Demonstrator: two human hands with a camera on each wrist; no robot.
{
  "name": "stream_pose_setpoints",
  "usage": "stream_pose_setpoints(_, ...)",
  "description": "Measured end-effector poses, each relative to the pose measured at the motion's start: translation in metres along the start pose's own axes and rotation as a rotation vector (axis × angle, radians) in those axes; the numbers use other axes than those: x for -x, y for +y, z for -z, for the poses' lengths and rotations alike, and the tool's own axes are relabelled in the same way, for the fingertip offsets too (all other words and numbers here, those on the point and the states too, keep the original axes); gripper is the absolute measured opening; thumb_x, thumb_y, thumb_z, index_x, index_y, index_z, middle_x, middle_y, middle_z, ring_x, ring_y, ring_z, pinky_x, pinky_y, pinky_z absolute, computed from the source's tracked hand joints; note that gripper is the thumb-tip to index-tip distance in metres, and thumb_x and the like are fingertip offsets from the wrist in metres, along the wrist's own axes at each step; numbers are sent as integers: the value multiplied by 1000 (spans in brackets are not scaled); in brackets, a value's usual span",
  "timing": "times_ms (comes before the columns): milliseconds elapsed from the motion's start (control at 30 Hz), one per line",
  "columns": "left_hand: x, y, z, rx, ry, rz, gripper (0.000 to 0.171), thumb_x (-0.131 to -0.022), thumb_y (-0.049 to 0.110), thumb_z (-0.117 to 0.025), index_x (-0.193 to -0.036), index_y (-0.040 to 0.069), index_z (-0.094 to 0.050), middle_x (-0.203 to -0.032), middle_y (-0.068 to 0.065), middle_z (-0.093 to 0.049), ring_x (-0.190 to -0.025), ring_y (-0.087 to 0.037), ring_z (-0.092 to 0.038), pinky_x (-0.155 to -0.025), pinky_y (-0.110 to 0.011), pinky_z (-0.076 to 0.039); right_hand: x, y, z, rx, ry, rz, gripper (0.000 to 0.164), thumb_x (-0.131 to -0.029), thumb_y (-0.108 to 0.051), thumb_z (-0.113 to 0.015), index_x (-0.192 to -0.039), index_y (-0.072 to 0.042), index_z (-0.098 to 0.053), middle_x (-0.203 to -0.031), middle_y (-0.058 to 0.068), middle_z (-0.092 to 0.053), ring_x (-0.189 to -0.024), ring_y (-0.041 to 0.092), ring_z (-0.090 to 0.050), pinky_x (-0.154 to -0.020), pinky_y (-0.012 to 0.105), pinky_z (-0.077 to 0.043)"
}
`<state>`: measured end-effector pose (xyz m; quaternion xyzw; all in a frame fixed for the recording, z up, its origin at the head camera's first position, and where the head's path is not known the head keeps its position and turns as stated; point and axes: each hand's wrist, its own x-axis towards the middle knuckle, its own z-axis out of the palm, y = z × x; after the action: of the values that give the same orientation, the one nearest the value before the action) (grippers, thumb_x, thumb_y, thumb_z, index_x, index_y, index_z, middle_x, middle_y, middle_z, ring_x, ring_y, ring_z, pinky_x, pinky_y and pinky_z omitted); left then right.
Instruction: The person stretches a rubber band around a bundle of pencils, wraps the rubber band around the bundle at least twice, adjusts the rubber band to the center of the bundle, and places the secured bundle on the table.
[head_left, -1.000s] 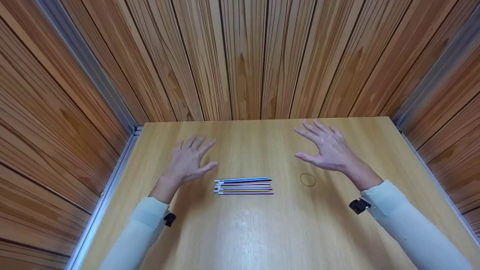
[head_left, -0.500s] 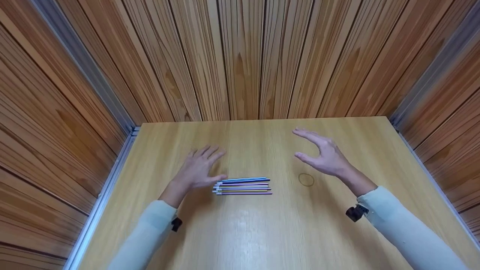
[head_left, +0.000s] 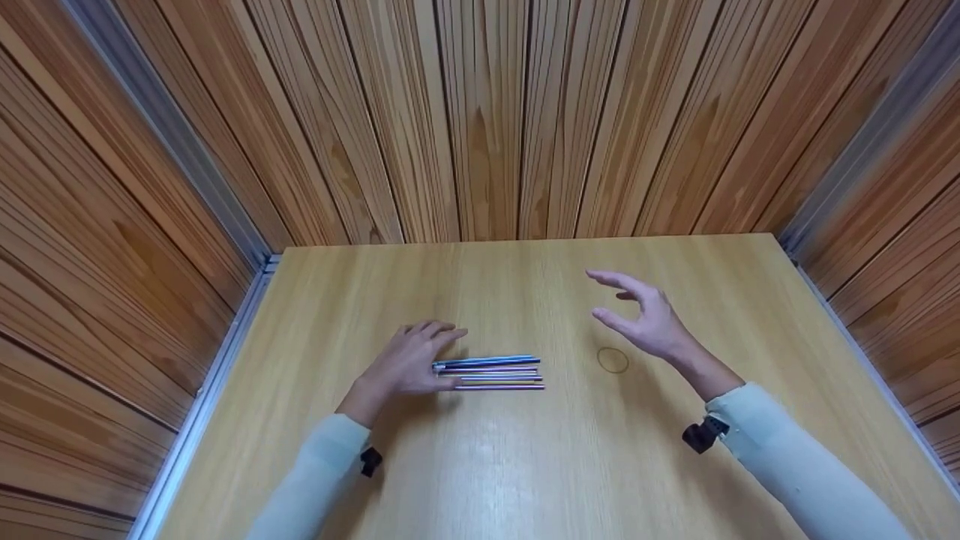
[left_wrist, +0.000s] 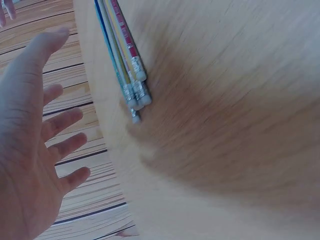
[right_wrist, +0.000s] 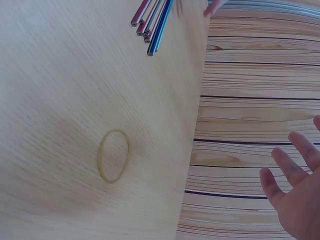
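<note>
Several pencils (head_left: 502, 378) lie side by side on the table, their eraser ends (left_wrist: 139, 95) toward the left and their unsharpened tips (right_wrist: 150, 40) toward the right. Over the eraser ends hovers my left hand (head_left: 411, 363), fingers spread and thumb apart from them; in the left wrist view it holds nothing. To the right of the pencils a thin yellow rubber band (head_left: 613, 370) lies flat in a loop. My right hand (head_left: 646, 319) is raised just beyond the band, thumb and fingers apart, with nothing in it.
The wooden table (head_left: 480, 465) carries the pencils and band. A plank-patterned wall (head_left: 487, 120) rises behind its far edge, and metal rails (head_left: 202, 397) run along the sides. Small black cameras sit at both wrists.
My left hand has come down and to the right, over the pencils' eraser ends. My right hand has lowered slightly toward me, its fingers drawn closer together. Pencils and rubber band stay put.
</note>
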<state>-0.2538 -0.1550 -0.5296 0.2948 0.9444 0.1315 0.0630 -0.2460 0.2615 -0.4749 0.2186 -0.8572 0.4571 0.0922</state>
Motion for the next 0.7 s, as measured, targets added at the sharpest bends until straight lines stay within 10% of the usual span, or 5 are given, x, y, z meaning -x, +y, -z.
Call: stream_pose_setpoints(700,-8,-5,-29,67,-52,68,66,-94,38,-89,-153,18,-70,-144,-12,-63,-131,-32,-55,-113,-58,-49,1,-1,-18,-58,-30,-8,55,-104,-7,-75,-158,-7,-63,-163,14,-66,-152,40,-59,-123,55,-46)
